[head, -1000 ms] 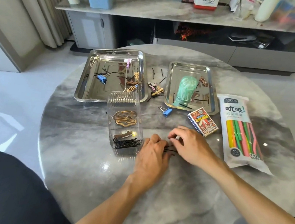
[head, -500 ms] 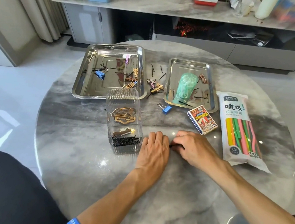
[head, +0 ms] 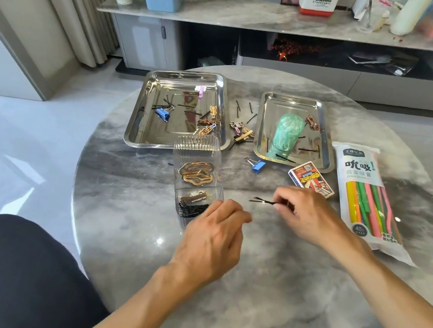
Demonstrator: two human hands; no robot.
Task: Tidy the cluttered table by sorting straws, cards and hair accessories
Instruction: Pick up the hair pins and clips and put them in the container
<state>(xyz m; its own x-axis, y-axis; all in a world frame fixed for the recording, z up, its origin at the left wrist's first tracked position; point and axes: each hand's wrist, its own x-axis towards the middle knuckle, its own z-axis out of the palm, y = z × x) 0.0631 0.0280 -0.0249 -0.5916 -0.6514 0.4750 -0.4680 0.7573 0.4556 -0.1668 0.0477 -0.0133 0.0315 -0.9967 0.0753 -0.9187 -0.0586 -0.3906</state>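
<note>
your right hand (head: 310, 216) pinches thin, springy, slippery black bobby pins (head: 262, 201) by one end, likely light; left hand (head: 214, 240) loosely curled, holding nothing.

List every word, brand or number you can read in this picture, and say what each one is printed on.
"Panasonic": white and red box on the sideboard.
"吭吸!": large characters on the straw pack.
"40": round mark low on the straw pack.
Straw pack's top logo and small print below the characters: too small to read.
Card box: printing too blurred to read.
</note>
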